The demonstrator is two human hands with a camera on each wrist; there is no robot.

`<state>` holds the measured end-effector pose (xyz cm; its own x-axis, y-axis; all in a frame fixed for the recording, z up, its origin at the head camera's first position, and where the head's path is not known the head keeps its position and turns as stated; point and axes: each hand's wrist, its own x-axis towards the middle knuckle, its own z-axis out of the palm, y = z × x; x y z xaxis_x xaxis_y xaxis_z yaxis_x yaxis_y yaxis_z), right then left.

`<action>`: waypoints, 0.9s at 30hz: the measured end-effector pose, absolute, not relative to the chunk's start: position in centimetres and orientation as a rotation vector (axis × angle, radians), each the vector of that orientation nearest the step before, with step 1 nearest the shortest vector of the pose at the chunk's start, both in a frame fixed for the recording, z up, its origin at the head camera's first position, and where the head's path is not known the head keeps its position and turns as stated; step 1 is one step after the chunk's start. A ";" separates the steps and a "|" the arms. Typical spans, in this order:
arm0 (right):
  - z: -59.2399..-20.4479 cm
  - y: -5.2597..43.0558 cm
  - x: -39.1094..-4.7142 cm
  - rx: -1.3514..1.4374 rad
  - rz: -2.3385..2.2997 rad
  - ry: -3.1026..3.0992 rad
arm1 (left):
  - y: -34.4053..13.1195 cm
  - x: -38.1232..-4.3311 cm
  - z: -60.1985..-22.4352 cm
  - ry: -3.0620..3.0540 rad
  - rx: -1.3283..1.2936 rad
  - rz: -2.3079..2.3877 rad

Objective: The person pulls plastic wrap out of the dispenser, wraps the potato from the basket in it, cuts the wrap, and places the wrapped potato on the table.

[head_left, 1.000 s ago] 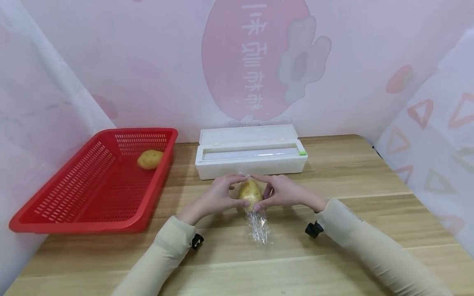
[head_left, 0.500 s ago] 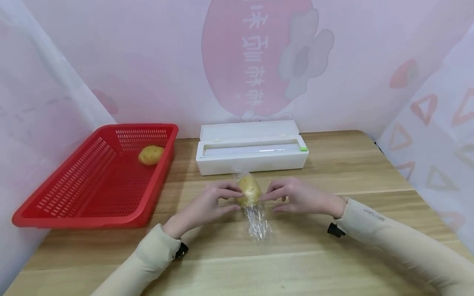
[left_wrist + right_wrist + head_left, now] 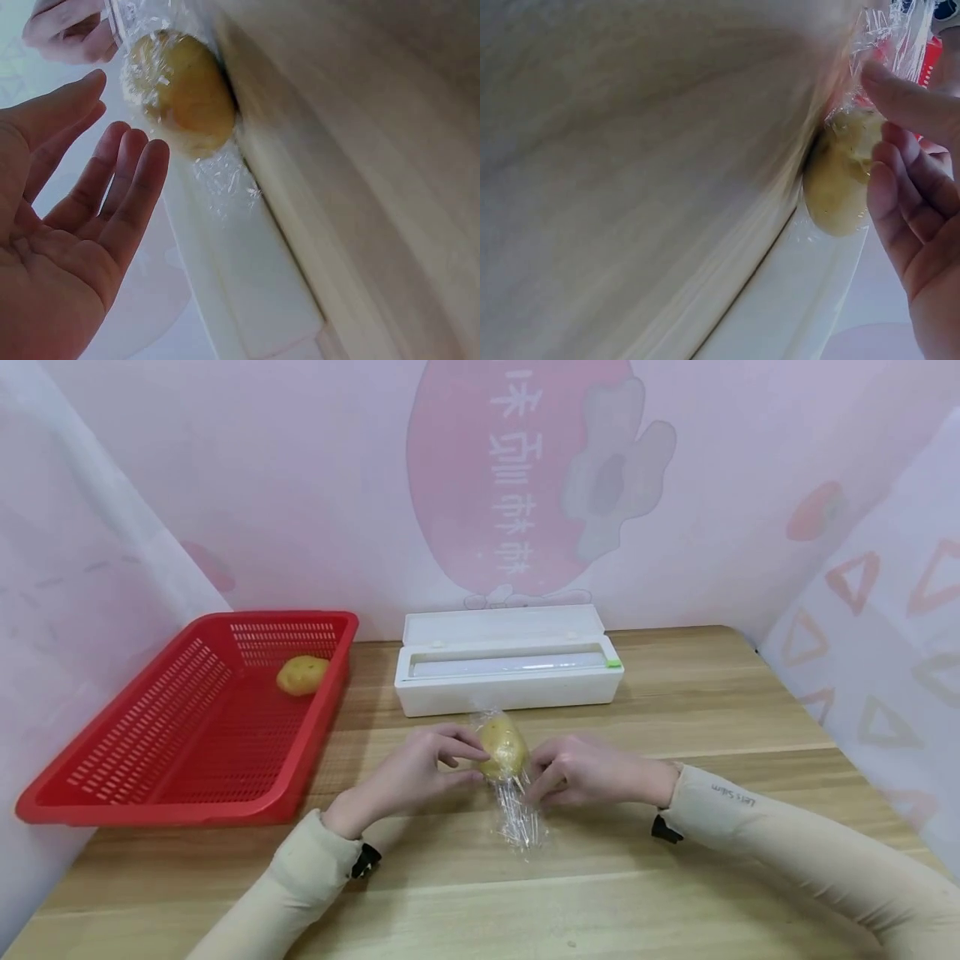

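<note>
A potato [image 3: 502, 745] wrapped in clear plastic film lies on the wooden table, a crumpled tail of film [image 3: 517, 818] stretching from its near end. My left hand [image 3: 429, 764] is at the potato's left side, its fingers fairly straight and held apart from the thumb. In the left wrist view a gap shows between those fingertips and the potato [image 3: 184, 94]. At the right side, my right hand [image 3: 581, 770] has its thumb over the film tail and its bent fingers beside the potato. The right wrist view shows that thumb [image 3: 900, 94] spaced from the other fingers.
A white film box [image 3: 510, 689] with a raised lid and a roll inside stands behind the potato. On the left is a red plastic basket [image 3: 292, 789] holding another potato [image 3: 302, 676]. Printed cloth walls [image 3: 315, 485] border the table.
Both hands drew apart from the potato and lost their close hold on its ends. The right hand then came back in toward the film tail; the left hand stayed at the left side.
</note>
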<state>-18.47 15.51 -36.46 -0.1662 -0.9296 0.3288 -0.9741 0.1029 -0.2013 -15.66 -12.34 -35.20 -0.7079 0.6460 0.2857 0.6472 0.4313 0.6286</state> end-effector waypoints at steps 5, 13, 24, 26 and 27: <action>-36.8 15.3 -18.5 1.916 0.750 -2.206 | -12.5 -15.8 -34.6 -2.661 -1.225 -1.132; -37.3 14.7 -18.1 1.689 0.994 -2.279 | -12.1 -16.4 -34.2 -2.698 -1.271 -1.006; -36.6 13.9 -18.0 1.358 1.285 -2.499 | -11.3 -16.7 -33.8 -2.767 -1.321 -0.857; -36.6 13.9 -18.0 1.306 1.312 -2.505 | -10.9 -16.6 -33.8 -2.786 -1.295 -0.846; -36.6 13.9 -18.1 1.281 1.324 -2.505 | -10.8 -16.5 -33.8 -2.792 -1.281 -0.837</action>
